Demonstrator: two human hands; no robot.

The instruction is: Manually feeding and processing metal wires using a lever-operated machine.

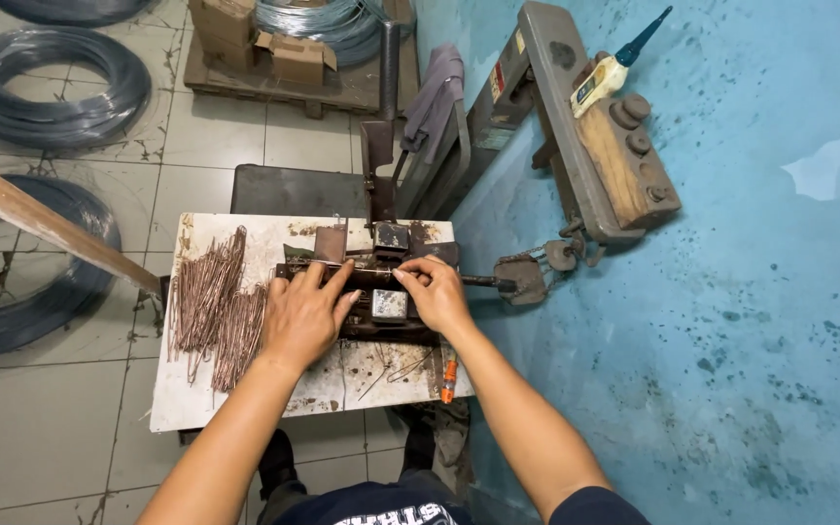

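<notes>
thin wire [362,263] pinched btwn l hand [305,313] & r hand [433,290] fingertips, atop jig [386,303].

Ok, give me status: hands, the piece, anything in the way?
Left hand and right hand both on the press jig, fingers at a thin wire. Rod pile lies left, apart. Nothing blocking.

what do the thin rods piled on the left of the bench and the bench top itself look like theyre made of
The thin rods look like metal wire with a coppery or rusty brown surface: thin, stiff, slightly bent strands. The bench top looks like a white-painted or laminated board, worn and rust-stained; what lies under the coating cannot be told.
</notes>
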